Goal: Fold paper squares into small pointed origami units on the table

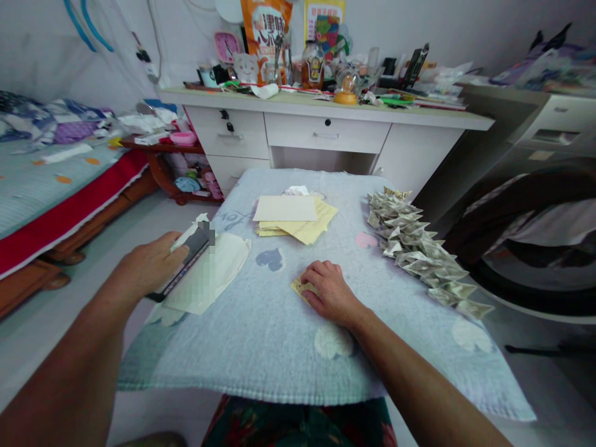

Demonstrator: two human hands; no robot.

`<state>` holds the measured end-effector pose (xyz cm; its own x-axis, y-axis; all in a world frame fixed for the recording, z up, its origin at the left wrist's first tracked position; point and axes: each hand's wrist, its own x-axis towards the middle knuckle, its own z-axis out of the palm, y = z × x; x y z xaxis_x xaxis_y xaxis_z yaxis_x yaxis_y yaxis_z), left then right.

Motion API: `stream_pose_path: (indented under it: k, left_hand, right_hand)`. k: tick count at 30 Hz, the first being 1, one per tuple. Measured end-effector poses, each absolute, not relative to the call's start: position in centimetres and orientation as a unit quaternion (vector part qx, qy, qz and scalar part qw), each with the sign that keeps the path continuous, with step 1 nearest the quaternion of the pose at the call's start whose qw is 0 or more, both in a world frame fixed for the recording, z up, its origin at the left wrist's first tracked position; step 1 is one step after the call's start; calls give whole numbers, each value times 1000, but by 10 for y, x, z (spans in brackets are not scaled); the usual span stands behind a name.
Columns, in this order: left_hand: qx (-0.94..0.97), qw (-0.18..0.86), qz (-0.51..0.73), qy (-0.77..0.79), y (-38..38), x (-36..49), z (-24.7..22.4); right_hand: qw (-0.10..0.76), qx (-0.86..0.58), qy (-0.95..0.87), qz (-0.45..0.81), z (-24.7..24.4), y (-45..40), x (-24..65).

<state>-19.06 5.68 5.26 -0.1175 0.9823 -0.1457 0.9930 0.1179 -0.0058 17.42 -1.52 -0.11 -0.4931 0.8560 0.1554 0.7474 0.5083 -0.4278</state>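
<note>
My left hand (pixel 156 264) is wrapped round a dark smartphone (pixel 189 261), tilted over the left edge of the cloth-covered table. Part of the phone is blurred into blocks. Below the phone lies a pale sheet of paper (pixel 233 251). Near the table's middle, my right hand (pixel 328 288) has its fingers curled on a small folded piece of yellow paper (pixel 298 284); the hand covers most of it. Beyond that hand sits a stack of yellow paper (pixel 311 230) with a cream sheet (pixel 285 208) on top. Pointed folded-paper pieces (pixel 414 248) form a long row at the right.
A pale blue quilted cloth (pixel 261 347) drapes the table. Behind it stands a white desk (pixel 321 130) crowded with jars, bags and small items. A bed (pixel 60 180) is on the left, and a front-loading washing machine (pixel 535 186) on the right.
</note>
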Motion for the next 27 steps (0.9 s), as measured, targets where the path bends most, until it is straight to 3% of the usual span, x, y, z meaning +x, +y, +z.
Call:
stream_pose_path:
  k: [27]
  left_hand:
    - [674,48,-16,737,56,-194,51]
  right_hand:
    - [178,-474,-848,154,-4,-16,175]
